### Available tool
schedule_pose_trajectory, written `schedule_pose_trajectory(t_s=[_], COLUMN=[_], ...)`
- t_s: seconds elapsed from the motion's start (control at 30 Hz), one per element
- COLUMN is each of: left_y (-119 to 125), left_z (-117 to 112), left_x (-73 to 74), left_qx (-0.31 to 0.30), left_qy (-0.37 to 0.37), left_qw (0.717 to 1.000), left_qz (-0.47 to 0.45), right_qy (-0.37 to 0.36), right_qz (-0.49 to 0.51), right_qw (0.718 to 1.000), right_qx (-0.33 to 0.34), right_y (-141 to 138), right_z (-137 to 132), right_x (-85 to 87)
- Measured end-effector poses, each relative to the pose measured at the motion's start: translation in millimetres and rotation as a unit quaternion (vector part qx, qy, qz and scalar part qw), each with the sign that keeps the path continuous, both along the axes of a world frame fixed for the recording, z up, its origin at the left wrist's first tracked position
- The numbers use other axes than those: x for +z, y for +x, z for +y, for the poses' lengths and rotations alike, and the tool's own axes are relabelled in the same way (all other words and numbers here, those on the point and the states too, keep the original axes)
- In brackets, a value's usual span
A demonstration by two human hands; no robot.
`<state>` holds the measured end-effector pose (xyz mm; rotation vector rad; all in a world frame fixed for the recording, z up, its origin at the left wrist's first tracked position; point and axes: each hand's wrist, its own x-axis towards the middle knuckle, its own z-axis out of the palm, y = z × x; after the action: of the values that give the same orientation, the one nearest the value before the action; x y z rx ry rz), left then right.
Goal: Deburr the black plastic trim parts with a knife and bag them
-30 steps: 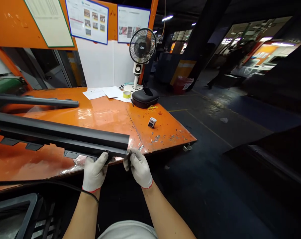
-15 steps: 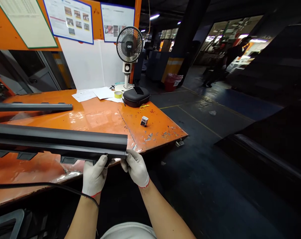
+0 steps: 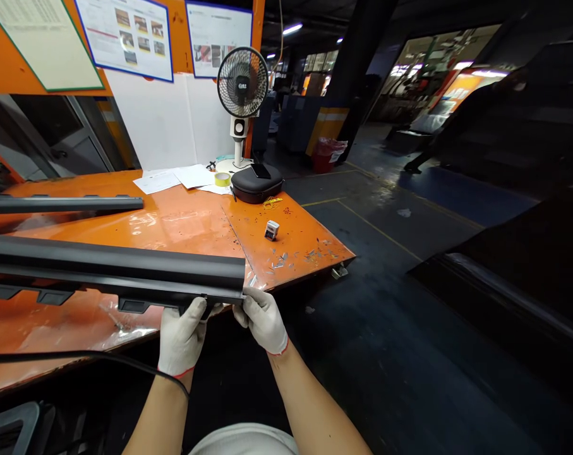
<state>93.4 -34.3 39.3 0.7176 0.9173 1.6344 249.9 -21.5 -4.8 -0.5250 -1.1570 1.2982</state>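
Observation:
A long black plastic trim strip (image 3: 125,260) with tabs along its lower edge reaches in from the left over the workbench. My left hand (image 3: 182,338), in a white glove, is closed on its near edge, thumb on top and fingers underneath. At the strip's right end corner, my gloved right hand (image 3: 263,319) pinches the edge between thumb and fingers. Whether a small part also sits in that pinch is hidden. Farther back on the bench lies a second black strip (image 3: 63,203). A black cable (image 3: 101,355) runs across my left wrist.
On the orange workbench (image 3: 172,218) are a fan (image 3: 242,85), a black case (image 3: 256,184) with a phone on it, yellow tape (image 3: 222,179), papers (image 3: 159,182), a small white box (image 3: 271,230) and scattered scraps. A person (image 3: 466,117) walks at the right.
The strip and both hands sit slightly farther right in view, with the grip unchanged. The person in the background has moved right. My view has shifted a little.

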Motion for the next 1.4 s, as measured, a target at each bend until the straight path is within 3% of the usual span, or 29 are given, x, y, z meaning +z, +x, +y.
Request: schedule_pose_trajectory(t_s=[0.33, 0.53, 0.8, 1.4], left_y=[12, 15, 24, 34], left_z=[-2, -4, -4, -11], left_x=[0.1, 0.4, 1.2, 21.9], left_qx=[-0.014, -0.018, -0.034, -0.025], left_qy=[0.004, -0.008, 0.004, -0.020], left_qw=[1.000, 1.000, 0.999, 0.999], left_qz=[-0.004, 0.010, 0.018, 0.026], right_qy=[0.022, 0.025, -0.003, 0.015], right_qz=[0.047, 0.011, -0.028, -0.048], right_qw=[0.999, 0.999, 0.999, 0.999], right_qx=[0.016, 0.032, -0.018, 0.004], right_y=[14, 22, 28, 44], right_z=[0, -2, -3, -9], right_x=[-7.7, -8.5, -5.5, 3.3])
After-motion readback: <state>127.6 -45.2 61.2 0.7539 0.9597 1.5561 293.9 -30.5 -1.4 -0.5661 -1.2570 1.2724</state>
